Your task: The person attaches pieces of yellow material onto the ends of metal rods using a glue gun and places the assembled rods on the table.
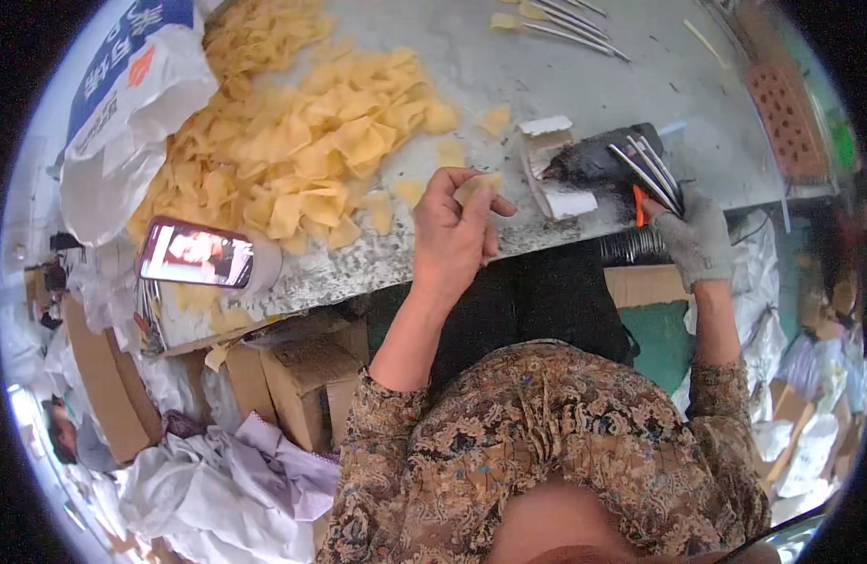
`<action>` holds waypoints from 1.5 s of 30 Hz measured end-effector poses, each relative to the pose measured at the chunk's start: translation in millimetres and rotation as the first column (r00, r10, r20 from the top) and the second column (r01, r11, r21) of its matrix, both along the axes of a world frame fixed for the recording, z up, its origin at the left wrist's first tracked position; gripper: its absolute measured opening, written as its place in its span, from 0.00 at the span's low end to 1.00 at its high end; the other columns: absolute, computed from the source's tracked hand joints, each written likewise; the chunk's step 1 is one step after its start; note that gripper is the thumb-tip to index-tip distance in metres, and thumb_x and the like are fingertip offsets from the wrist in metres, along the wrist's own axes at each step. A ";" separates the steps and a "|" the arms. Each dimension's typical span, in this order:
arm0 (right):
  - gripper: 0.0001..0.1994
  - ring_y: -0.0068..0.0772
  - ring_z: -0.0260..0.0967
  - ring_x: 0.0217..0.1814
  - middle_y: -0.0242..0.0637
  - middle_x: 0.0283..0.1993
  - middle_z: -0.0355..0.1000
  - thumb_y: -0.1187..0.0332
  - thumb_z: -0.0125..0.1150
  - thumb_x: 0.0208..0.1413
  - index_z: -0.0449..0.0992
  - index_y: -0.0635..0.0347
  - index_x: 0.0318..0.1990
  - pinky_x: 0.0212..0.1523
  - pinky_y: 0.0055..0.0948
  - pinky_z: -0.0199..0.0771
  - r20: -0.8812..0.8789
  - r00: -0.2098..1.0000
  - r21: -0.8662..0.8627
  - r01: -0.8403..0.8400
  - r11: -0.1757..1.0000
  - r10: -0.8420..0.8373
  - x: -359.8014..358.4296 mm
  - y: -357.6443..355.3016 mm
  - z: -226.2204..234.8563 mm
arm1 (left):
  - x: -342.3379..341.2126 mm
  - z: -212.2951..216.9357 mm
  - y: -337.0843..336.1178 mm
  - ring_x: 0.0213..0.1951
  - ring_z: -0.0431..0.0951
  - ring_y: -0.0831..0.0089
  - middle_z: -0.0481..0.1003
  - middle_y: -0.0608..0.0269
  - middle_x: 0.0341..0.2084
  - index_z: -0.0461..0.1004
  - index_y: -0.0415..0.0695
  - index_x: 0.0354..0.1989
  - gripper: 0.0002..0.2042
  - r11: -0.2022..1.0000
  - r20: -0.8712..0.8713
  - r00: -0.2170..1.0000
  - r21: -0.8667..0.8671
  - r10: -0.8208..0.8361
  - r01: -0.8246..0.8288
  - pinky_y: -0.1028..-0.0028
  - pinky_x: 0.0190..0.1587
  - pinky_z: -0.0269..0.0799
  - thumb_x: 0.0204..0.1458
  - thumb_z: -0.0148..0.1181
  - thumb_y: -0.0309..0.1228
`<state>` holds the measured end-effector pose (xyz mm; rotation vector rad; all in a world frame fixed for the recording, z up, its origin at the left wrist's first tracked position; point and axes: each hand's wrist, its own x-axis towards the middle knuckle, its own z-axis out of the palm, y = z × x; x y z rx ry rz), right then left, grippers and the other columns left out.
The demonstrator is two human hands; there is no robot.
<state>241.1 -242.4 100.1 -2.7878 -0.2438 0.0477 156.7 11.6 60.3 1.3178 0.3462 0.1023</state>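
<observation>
My left hand (455, 224) is bare and held over the front edge of the table. Its thumb and fingers pinch a thin, pale yellow piece (480, 185). My right hand (697, 242) wears a grey glove and is closed around several thin metal rods (654, 174), which point up and to the left. Something orange (638, 205) shows beside the thumb of that hand; its kind cannot be made out. Just left of the rods, a dark, powder-smeared block (593, 158) lies by an open white carton (570, 203).
A large heap of yellow pieces (330, 141) covers the table's left side, beside a white and blue sack (137, 103). A phone (194, 254) leans at the front left edge. More metal rods (575, 33) lie at the back, and a reddish perforated block (789, 122) stands at right.
</observation>
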 end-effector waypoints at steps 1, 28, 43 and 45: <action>0.20 0.50 0.71 0.28 0.53 0.24 0.69 0.56 0.65 0.42 0.73 0.65 0.35 0.28 0.36 0.66 -0.023 1.000 -0.004 -0.021 1.000 0.021 -0.3 -2.3 -0.5 | 1.3 0.9 -0.1 0.12 0.62 0.85 0.75 0.58 0.24 0.63 0.40 0.38 0.08 1.000 -0.012 1.000 0.007 -0.010 0.010 0.85 0.12 0.56 0.56 0.50 0.32; 0.17 0.45 0.70 0.28 0.46 0.25 0.70 0.59 0.59 0.46 0.71 0.63 0.38 0.30 0.37 0.67 0.019 0.993 0.268 -0.117 0.956 0.116 -9.1 -20.9 1.6 | -1.6 1.1 -14.2 0.12 0.61 0.86 0.73 0.62 0.20 0.65 0.39 0.37 0.08 0.945 -0.034 0.999 0.324 -0.033 0.043 0.86 0.13 0.54 0.55 0.51 0.30; 0.11 0.14 0.57 0.24 0.26 0.21 0.63 0.69 0.65 0.41 0.70 0.66 0.25 0.23 0.19 0.58 -0.278 0.883 0.715 -0.073 0.695 0.378 -48.2 30.1 18.7 | -44.1 11.7 -14.5 0.11 0.51 0.86 0.60 0.68 0.14 0.64 0.43 0.34 0.12 0.892 -0.024 0.991 -0.439 -0.129 0.105 0.86 0.11 0.46 0.60 0.43 0.40; 0.12 0.14 0.57 0.23 0.27 0.20 0.64 0.68 0.66 0.41 0.70 0.66 0.25 0.23 0.21 0.57 -0.273 0.873 0.695 -0.111 0.710 0.405 -45.6 29.7 13.6 | -41.8 9.1 -15.2 0.11 0.53 0.86 0.61 0.68 0.15 0.64 0.43 0.34 0.12 0.881 -0.017 0.988 -0.456 -0.154 0.129 0.87 0.11 0.47 0.60 0.42 0.39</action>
